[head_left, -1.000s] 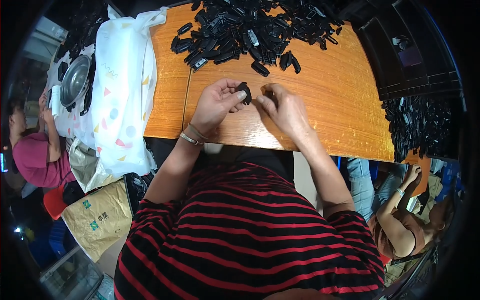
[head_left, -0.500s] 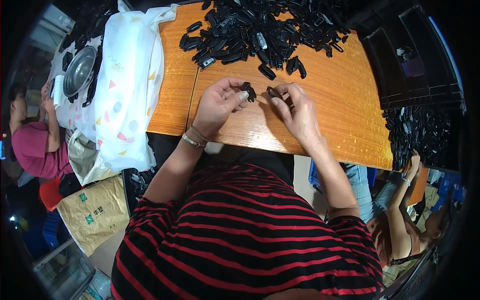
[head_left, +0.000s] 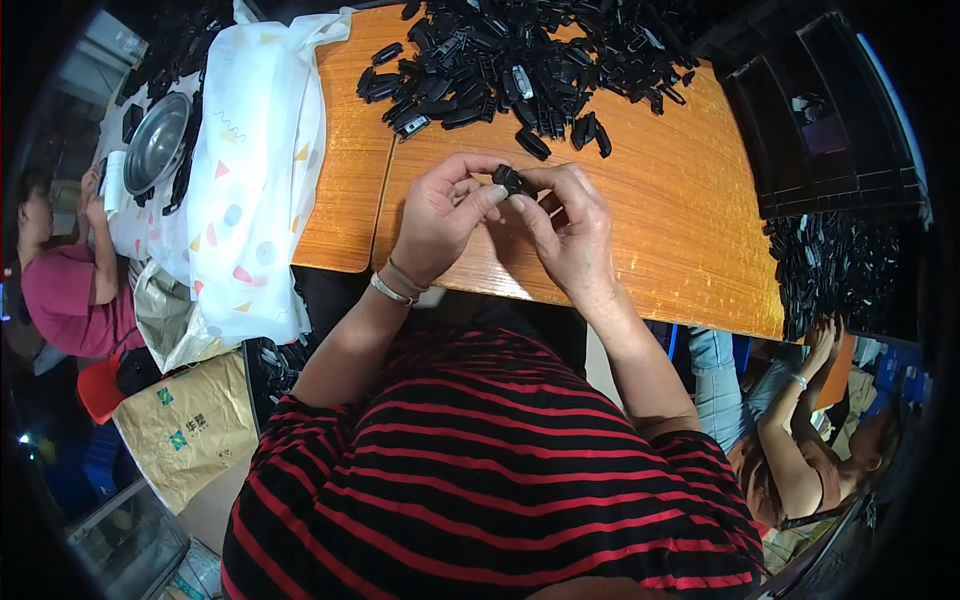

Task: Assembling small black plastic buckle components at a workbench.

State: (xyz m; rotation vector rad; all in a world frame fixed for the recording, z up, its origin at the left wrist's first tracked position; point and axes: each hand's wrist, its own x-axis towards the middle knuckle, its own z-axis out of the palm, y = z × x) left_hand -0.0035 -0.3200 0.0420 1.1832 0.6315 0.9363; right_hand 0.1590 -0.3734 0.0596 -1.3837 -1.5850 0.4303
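Note:
My left hand (head_left: 436, 220) and my right hand (head_left: 575, 228) meet over the near part of the wooden table. Between their thumbs and fingertips is a small black plastic part (head_left: 510, 180), pinched from both sides. The fingers partly cover it, so I cannot tell where one piece ends and another begins. Beyond my hands lies a large heap of similar black plastic parts (head_left: 480, 75), a few of them with grey faces. Some loose ones (head_left: 533, 144) rest at the heap's near edge.
A patterned white plastic sheet (head_left: 262, 190) covers something on the left, beside a metal bowl (head_left: 158, 145). Dark stacked boxes (head_left: 830, 110) stand at the right, with another pile of black parts (head_left: 830, 265) in front. One person sits at each side.
My right hand has moved left and brought its dark piece against the black part in my left hand. Both hands now touch at the fingertips. The person at the right has shifted slightly.

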